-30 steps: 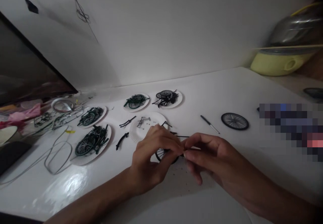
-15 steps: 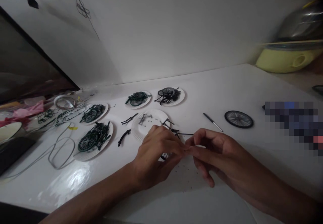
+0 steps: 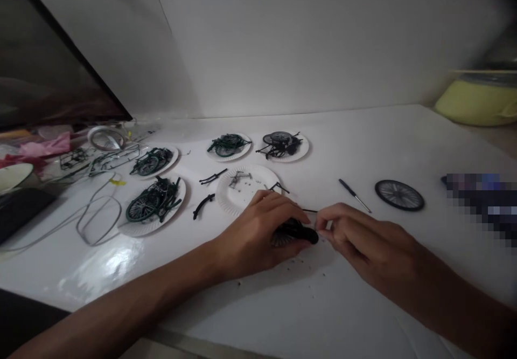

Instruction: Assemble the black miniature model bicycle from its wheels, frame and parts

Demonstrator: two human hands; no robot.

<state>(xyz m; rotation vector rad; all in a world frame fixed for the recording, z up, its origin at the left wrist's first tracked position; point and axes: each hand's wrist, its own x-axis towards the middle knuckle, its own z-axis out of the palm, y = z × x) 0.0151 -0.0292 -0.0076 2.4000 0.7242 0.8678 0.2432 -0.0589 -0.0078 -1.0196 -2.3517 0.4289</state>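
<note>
My left hand (image 3: 252, 237) is closed around a small spoked model-bicycle wheel (image 3: 280, 238) with a black curved part (image 3: 307, 234) along it; the palm and fingers hide much of both. Close by on the right, my right hand (image 3: 365, 240) has thumb and fingertips pinched together by the end of that black part. Whatever is in the pinch is too small to make out. A thin black rod (image 3: 309, 211) shows just behind the fingertips. Several tiny screw-like pieces (image 3: 297, 264) lie on the table below the hands.
Beyond my left hand is a paper plate (image 3: 224, 201) with small metal parts. A black fork (image 3: 213, 176) and a curved black piece (image 3: 203, 206) lie left of it. Several plates with model-bicycle parts (image 3: 151, 205) stand farther out. Rightward are a screwdriver (image 3: 354, 194) and a loose wheel (image 3: 399, 195).
My hands have moved slightly apart from touching fingertips. The wheel and black curved part in my left hand show more now. The camera view has shifted a little.
</note>
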